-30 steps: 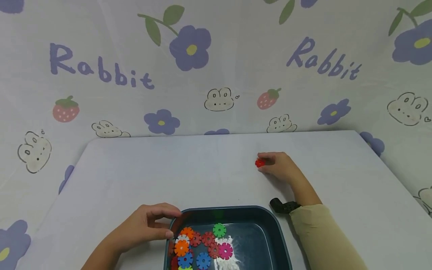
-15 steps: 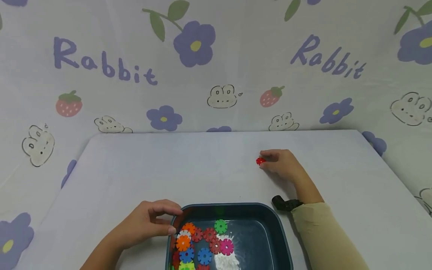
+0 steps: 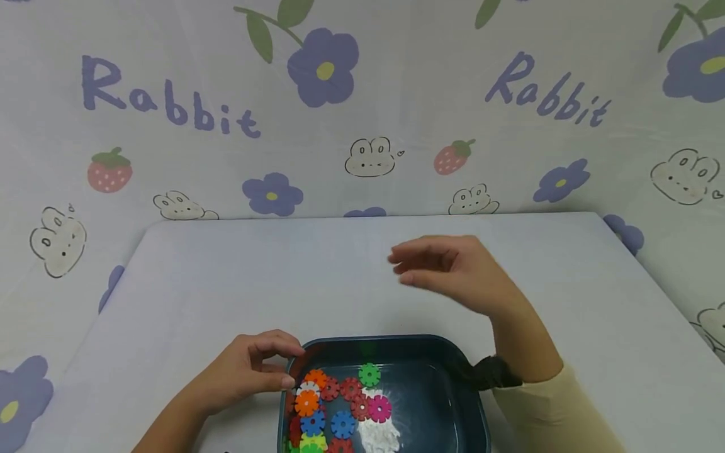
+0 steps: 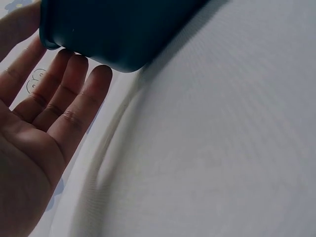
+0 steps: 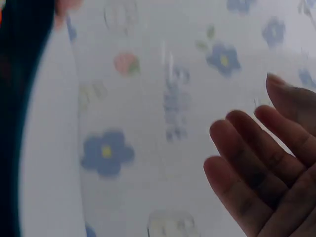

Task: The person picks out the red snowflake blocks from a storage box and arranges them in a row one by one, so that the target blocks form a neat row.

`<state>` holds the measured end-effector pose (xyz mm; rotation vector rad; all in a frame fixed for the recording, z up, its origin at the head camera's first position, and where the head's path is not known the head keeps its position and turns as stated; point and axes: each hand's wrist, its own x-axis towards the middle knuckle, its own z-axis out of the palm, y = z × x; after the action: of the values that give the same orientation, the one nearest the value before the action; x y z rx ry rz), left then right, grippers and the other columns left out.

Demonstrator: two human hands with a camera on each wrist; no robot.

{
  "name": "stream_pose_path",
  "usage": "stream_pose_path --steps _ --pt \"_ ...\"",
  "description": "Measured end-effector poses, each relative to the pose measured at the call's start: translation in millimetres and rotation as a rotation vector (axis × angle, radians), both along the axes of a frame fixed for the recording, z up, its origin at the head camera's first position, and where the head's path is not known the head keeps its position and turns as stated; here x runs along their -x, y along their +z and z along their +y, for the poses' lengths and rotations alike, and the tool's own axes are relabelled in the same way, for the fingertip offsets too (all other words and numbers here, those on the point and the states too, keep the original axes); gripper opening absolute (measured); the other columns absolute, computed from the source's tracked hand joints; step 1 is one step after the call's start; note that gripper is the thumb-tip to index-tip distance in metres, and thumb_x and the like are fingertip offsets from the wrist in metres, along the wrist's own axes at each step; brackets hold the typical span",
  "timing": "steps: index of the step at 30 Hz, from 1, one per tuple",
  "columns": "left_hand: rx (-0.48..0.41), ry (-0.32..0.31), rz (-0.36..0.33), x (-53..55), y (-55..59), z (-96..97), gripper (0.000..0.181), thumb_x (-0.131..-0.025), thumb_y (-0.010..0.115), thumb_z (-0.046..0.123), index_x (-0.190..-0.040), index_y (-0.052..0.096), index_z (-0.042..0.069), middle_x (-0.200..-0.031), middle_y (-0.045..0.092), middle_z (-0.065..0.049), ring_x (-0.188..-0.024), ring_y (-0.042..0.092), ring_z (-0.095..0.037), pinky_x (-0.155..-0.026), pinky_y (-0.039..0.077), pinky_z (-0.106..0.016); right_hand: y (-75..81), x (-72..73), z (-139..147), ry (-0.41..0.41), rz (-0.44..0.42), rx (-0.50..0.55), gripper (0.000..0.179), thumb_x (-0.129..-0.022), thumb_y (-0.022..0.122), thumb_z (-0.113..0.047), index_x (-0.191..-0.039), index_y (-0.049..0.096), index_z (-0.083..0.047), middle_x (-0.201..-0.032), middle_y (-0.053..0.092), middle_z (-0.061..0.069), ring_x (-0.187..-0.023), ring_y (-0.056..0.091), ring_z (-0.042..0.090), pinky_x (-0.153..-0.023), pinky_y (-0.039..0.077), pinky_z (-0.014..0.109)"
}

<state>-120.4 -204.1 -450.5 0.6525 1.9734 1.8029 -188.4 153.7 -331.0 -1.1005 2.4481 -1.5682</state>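
Note:
My left hand (image 3: 255,368) rests at the tray's far left corner, thumb and index finger touching the rim. In the left wrist view its other fingertips lie against the outside wall of the dark teal tray (image 4: 103,34). Inside the tray (image 3: 396,343), notched plastic discs cluster at the left: an orange disc (image 3: 308,403), a blue disc (image 3: 343,425), a pink disc (image 3: 379,409) and a green disc (image 3: 369,375) among them. My right hand (image 3: 447,267) hovers above the table beyond the tray, fingers loosely bent and apart. Its palm (image 5: 296,202) shows nothing held. No red disc shows near it; the hand hides part of the tabletop.
The white table (image 3: 255,270) reaches back to a cloth backdrop (image 3: 396,75) printed with rabbits, flowers and strawberries. A black wrist strap (image 3: 494,373) sits on the right wrist, in front of the tray's right rim.
My right hand held a small red disc over the far table; it has since let go, lifted and spread its fingers, coming nearer the camera. The left hand stays at the tray corner.

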Motion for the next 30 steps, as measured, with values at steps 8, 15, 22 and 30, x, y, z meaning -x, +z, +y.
stream_pose_path --steps 8,15,22,30 --pt "-0.051 -0.046 0.014 4.8 -0.5 0.8 0.035 -0.087 0.071 0.000 -0.120 0.062 -0.003 -0.125 0.059 -0.024 -0.115 0.058 -0.033 -0.092 0.056 -0.037 -13.6 -32.7 -62.8 0.421 -0.186 -0.170 0.033 -0.087 0.075 -0.014 -0.119 0.070 -0.008 -0.106 0.073 0.001 -0.091 0.070 0.009 -0.085 0.058 0.028" --pt "-0.052 -0.036 0.014 2.8 -1.7 -1.0 0.034 -0.087 0.071 0.000 -0.119 0.064 0.000 -0.124 0.060 -0.020 -0.114 0.061 -0.026 -0.093 0.055 -0.033 -35.9 -40.4 -95.8 0.413 -0.095 -0.713 0.032 -0.083 0.080 -0.020 -0.113 0.073 -0.014 -0.091 0.071 -0.009 -0.074 0.059 -0.002 -0.072 0.052 0.015" --pt "-0.049 -0.031 0.010 1.5 -1.9 -1.2 0.033 -0.087 0.071 0.000 -0.119 0.063 -0.001 -0.124 0.060 -0.021 -0.111 0.062 -0.027 -0.092 0.055 -0.033 -60.7 -46.4 -110.7 0.327 0.029 -0.955 0.032 -0.082 0.080 -0.032 -0.109 0.069 -0.019 -0.080 0.065 -0.012 -0.065 0.055 0.003 -0.067 0.051 0.019" --pt "-0.036 -0.030 0.006 0.8 -1.7 -0.6 0.033 -0.087 0.070 -0.001 -0.119 0.064 -0.001 -0.123 0.059 -0.022 -0.108 0.063 -0.030 -0.093 0.055 -0.032 -73.5 -49.8 -118.7 0.267 0.112 -1.016 0.028 -0.088 0.073 -0.039 -0.107 0.066 -0.019 -0.075 0.065 -0.010 -0.061 0.056 0.001 -0.067 0.055 0.021"
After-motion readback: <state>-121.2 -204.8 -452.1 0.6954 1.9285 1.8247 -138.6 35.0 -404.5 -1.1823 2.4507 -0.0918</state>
